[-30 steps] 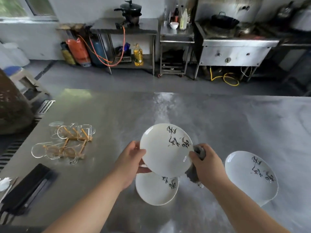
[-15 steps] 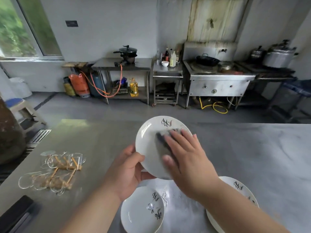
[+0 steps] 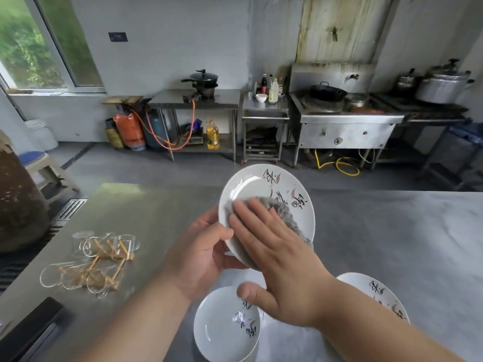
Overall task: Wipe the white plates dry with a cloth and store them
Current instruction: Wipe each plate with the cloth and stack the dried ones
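The left hand [image 3: 201, 250] grips the tilted white plate [image 3: 251, 186] by its left rim above the steel table [image 3: 392, 244]. The right hand [image 3: 282, 259], fingers straight, presses a grey cloth [image 3: 286, 211] against its face.

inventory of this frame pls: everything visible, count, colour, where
held plate: 1, white with black script, tilted above table
cloth: 1, grey, on held plate's face
near plate: 1, white with script, on table, near edge
right plate: 1, white with script, on table, lower right
glass cups: several, clear with wooden handles, table left
black flat object: 1, table's near-left corner
table: 1, grey steel
wok: 1, black, on far stove
oil bottle: 1, yellow, far bench lower shelf
large pot: 1, silver, far right counter
left hand: grips held plate's left rim
right hand: fingers flat, pressing cloth to plate
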Tool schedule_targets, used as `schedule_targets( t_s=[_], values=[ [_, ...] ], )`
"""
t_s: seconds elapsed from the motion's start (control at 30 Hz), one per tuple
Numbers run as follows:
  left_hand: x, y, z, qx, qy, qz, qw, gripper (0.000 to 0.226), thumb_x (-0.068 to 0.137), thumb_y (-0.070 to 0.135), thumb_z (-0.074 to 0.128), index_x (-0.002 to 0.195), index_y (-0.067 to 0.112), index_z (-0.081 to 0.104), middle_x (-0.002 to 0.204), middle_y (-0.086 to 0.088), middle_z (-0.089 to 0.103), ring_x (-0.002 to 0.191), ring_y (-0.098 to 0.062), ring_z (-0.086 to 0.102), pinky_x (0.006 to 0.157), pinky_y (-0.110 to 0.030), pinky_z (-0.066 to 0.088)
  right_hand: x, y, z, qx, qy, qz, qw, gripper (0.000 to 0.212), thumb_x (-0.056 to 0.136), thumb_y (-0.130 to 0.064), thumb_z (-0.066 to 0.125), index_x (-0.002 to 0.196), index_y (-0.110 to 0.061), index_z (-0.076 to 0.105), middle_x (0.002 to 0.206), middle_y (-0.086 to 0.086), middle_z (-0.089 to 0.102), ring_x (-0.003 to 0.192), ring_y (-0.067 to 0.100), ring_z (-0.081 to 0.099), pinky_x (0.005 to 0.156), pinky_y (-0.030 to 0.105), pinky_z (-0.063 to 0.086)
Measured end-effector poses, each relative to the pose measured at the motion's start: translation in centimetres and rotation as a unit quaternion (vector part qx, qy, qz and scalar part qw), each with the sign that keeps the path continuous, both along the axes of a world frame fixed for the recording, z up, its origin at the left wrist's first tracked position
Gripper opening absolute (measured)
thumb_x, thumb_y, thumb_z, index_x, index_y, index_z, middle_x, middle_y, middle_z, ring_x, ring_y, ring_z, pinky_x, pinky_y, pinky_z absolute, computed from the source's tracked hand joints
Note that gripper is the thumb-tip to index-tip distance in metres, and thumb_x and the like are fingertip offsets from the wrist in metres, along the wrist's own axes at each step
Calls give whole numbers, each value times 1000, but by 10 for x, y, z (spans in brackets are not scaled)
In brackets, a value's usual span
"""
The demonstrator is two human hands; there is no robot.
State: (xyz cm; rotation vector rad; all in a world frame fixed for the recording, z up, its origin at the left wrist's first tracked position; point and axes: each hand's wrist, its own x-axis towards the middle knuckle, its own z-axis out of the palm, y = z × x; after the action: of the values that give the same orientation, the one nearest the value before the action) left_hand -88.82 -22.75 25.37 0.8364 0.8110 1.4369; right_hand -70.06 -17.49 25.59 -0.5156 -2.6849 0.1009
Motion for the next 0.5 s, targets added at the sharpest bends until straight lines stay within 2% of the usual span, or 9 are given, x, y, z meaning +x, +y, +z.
schedule_targets(
  t_s=[0.07, 0.1, 0.2, 0.27, 0.4, 0.5],
  values=[
    [-3, -4, -2, -2, -19, -9, 1000, 52, 83, 3, 55, 131, 15, 71, 127, -23, 71, 107, -35, 73, 75, -52, 62, 9, 0, -3, 31, -27, 8, 999, 94, 97, -78, 15, 167, -14, 17, 176, 1, 7, 162, 27, 1, 128, 56, 18],
    [-2, -6, -3, -9, -18, -15, 1000, 54, 81, 4, 57, 132, 15, 70, 126, -23, 71, 106, -36, 73, 74, -52, 62, 12, 4, -1, 41, -37, -8, 998, 95, 97, -79, 14, 167, -14, 18, 176, 2, 7, 162, 27, 1, 128, 56, 17],
    [9, -8, -5, -22, 21, -27, 999, 50, 79, 5, 57, 125, 16, 72, 107, -22, 72, 89, -30, 73, 69, -49, 62, 13, 18, 20, 23, -40, -94, 995, 99, 94, -81, 5, 166, -14, 12, 175, 4, -1, 161, 27, -10, 129, 55, 8],
    [13, -7, 0, -10, 28, -29, 999, 50, 83, 2, 50, 126, 16, 72, 103, -17, 74, 85, -25, 73, 69, -47, 62, 6, 17, 29, 7, -33, -121, 992, 101, 93, -82, 2, 166, -13, 9, 175, 4, -8, 160, 27, -17, 129, 55, 4],
    [4, -2, 12, 11, -11, -15, 1000, 52, 82, 0, 48, 125, 16, 74, 112, -19, 75, 88, -28, 75, 64, -42, 62, 4, -10, 13, -1, -25, -11, 1000, 98, 96, -77, 11, 166, -8, 13, 176, 6, 0, 162, 32, -6, 129, 58, 10],
    [0, -4, 9, 8, -26, -10, 1000, 51, 81, -1, 48, 119, 16, 77, 111, -18, 76, 86, -25, 76, 61, -39, 61, 18, -21, 1, 31, -50, 7, 998, 97, 96, -78, 14, 167, -12, 15, 176, 2, 5, 162, 28, 1, 129, 54, 19]
  ],
)
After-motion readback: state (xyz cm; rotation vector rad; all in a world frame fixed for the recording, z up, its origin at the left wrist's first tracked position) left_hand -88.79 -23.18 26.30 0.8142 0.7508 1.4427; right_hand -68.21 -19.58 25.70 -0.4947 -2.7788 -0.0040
